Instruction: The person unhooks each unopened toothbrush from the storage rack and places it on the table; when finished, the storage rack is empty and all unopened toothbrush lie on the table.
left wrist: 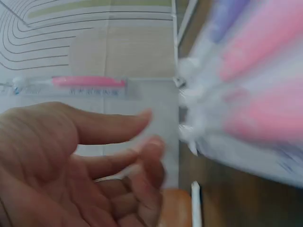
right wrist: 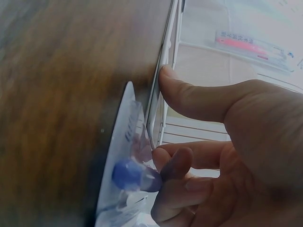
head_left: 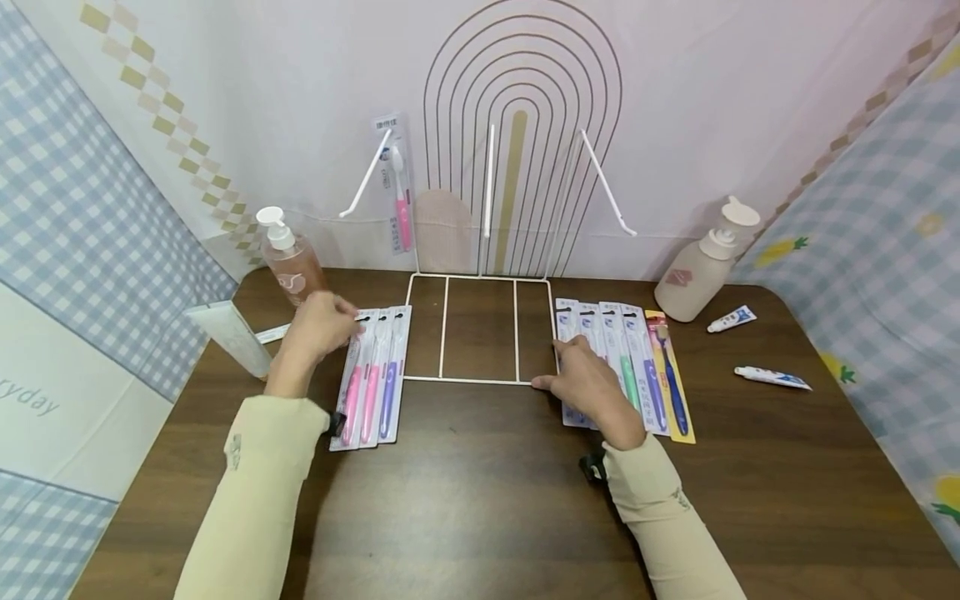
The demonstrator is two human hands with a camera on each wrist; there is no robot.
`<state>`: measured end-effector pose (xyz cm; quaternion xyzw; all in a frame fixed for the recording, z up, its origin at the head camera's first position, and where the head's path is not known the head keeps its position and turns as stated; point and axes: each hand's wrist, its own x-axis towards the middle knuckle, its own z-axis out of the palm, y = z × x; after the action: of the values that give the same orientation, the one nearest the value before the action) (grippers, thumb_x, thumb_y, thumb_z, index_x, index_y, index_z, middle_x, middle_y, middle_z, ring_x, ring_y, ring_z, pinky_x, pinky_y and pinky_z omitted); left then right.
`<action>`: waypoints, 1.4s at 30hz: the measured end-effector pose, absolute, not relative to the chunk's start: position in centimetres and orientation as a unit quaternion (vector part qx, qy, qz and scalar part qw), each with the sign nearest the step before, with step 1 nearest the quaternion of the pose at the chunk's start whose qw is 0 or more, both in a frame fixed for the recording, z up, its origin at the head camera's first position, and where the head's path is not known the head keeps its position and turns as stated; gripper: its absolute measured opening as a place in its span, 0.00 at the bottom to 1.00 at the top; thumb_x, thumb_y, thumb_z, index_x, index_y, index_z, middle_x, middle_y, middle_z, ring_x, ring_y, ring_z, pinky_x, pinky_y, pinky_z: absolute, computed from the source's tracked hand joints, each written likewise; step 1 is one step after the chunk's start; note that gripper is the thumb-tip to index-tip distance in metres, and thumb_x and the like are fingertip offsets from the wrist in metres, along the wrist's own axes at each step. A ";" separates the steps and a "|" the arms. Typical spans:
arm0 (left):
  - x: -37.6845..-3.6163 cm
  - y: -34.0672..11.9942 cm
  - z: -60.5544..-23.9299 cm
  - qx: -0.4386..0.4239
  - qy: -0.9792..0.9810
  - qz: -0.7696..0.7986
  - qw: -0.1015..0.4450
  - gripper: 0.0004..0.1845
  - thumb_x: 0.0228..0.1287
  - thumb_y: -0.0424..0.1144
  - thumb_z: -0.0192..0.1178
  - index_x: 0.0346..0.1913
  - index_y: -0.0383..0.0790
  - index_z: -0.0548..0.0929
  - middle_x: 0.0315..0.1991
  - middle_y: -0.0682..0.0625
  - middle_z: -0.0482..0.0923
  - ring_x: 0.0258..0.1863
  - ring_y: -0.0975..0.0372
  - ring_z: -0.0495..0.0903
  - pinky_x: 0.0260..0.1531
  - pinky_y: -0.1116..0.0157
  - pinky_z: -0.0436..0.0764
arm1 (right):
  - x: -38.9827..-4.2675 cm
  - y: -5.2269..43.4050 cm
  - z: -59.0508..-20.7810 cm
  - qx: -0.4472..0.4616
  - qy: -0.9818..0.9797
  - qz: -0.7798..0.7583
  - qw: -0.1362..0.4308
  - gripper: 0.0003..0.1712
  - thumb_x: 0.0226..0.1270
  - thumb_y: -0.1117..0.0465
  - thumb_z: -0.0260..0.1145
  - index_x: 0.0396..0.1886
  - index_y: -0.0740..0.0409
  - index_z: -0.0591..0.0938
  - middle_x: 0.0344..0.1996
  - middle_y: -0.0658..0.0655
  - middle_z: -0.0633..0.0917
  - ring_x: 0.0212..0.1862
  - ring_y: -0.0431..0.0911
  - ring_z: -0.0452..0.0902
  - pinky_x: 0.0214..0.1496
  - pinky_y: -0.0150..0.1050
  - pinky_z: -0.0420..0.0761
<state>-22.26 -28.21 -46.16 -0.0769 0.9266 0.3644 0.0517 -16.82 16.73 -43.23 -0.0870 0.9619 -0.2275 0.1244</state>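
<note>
My left hand (head_left: 318, 329) hovers at the upper ends of three packaged toothbrushes (head_left: 369, 379), two pink and one purple, lying side by side on the table. In the left wrist view, a gap shows between its thumb and bent fingers, with nothing held. My right hand (head_left: 592, 379) grips the front right corner of a white wire display rack (head_left: 480, 381), thumb and forefinger on the wire. Beneath that hand lies a row of packaged toothbrushes (head_left: 647, 375), partly covered by it. Another pink toothbrush pack (head_left: 401, 196) hangs from the rack's left hook (head_left: 366, 173).
Behind the left hand stands a pump bottle of pinkish liquid (head_left: 292, 267), with a white box (head_left: 232, 337) nearby. At the right are a cream pump bottle (head_left: 697, 271) and two toothpaste tubes (head_left: 772, 377). The rack's middle hook (head_left: 490, 179) and right hook (head_left: 607, 183) project forward.
</note>
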 end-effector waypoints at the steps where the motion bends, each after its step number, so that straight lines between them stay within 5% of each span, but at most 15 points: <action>1: -22.9 -27.6 -45.3 -0.080 0.924 0.372 0.033 0.18 0.64 0.43 0.78 0.53 0.38 0.95 0.48 0.39 0.95 0.41 0.49 0.91 0.43 0.53 0.86 | -16.6 16.5 -42.6 -0.082 0.961 -0.228 0.130 0.51 0.76 0.49 0.82 0.85 0.73 0.72 0.66 0.76 0.80 0.30 0.50 0.74 0.30 0.41 0.71; 5: -25.3 -24.8 -41.7 -0.090 0.908 0.410 -0.025 0.23 0.70 0.46 0.78 0.62 0.38 0.93 0.57 0.37 0.94 0.49 0.47 0.94 0.52 0.50 0.89 | -16.3 16.5 -42.3 -0.079 0.962 -0.225 0.131 0.50 0.77 0.50 0.81 0.85 0.72 0.71 0.67 0.75 0.80 0.29 0.49 0.73 0.30 0.40 0.69; 9: -26.8 -22.8 -38.5 -0.101 0.891 0.436 -0.070 0.25 0.75 0.46 0.75 0.68 0.35 0.90 0.57 0.39 0.94 0.44 0.57 0.91 0.47 0.63 0.87 | -16.3 16.5 -42.7 -0.081 0.960 -0.233 0.134 0.51 0.76 0.49 0.82 0.86 0.72 0.71 0.66 0.74 0.80 0.28 0.48 0.73 0.30 0.40 0.70; 14: -27.0 -20.5 -34.0 -0.109 0.846 0.508 -0.120 0.19 0.75 0.38 0.74 0.62 0.31 0.91 0.44 0.47 0.92 0.35 0.65 0.83 0.37 0.72 0.81 | -17.2 16.7 -44.5 -0.092 0.961 -0.236 0.114 0.53 0.72 0.46 0.84 0.84 0.72 0.74 0.63 0.74 0.80 0.28 0.49 0.73 0.29 0.42 0.72; 20: -25.8 -18.8 -30.7 -0.094 0.859 0.470 -0.181 0.15 0.79 0.37 0.68 0.56 0.28 0.92 0.40 0.47 0.86 0.39 0.62 0.78 0.40 0.69 0.73 | -18.6 17.1 -46.9 -0.086 0.963 -0.227 0.116 0.57 0.70 0.42 0.85 0.87 0.66 0.72 0.66 0.70 0.80 0.28 0.48 0.75 0.28 0.44 0.74; 42: -25.2 -17.5 -30.1 -0.092 0.848 0.494 -0.168 0.13 0.79 0.36 0.69 0.55 0.31 0.94 0.38 0.52 0.87 0.39 0.66 0.79 0.45 0.70 0.76 | -18.8 17.8 -47.3 -0.078 0.966 -0.221 0.114 0.56 0.69 0.41 0.86 0.86 0.65 0.74 0.66 0.71 0.80 0.30 0.49 0.77 0.27 0.43 0.76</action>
<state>-25.16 -17.50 -30.09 -0.0915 0.8482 0.4938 -0.1684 -18.85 17.77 -47.32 -0.0781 0.9655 -0.2208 0.1138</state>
